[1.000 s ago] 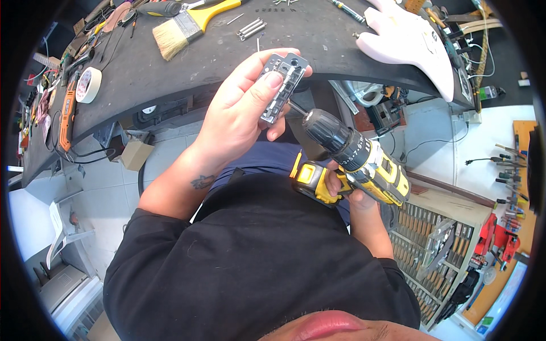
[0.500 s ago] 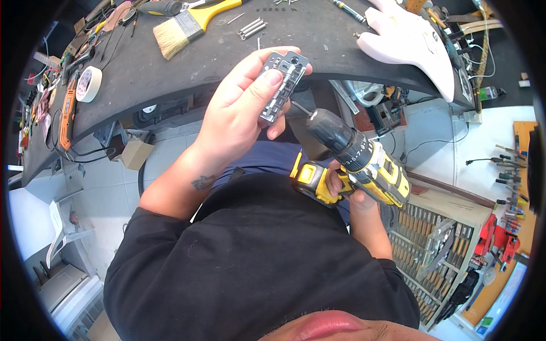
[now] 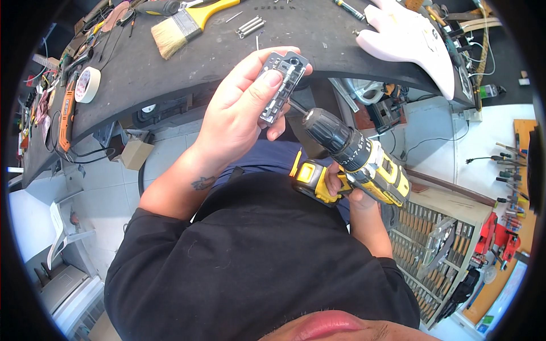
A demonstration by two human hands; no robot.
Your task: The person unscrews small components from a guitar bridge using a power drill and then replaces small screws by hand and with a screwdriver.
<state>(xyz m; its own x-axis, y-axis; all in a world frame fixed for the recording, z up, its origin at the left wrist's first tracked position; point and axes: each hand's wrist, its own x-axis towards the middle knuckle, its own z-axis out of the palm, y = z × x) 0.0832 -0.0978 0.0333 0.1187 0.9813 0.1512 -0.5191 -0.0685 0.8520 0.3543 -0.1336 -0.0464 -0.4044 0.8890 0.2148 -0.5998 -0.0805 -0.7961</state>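
Metal plate [image 3: 286, 83] in left hand [image 3: 236, 116], yellow-black drill [image 3: 359, 152] alongside

Plate's in the air, tilted, near the front edge of the tabletop [image 3: 318, 42]. Left grip closed on it: thumb on top, fingers behind. Drill bit [image 3: 298, 106] points at its right side; can't tell if they touch. Right hand [image 3: 359, 198] has its grip wrapped around the drill handle. On the tabletop beyond: metal springs [image 3: 248, 26], paintbrush [image 3: 183, 29] left of them, white guitar-shaped body [image 3: 406, 42] at right, tape roll [image 3: 87, 84] far left.
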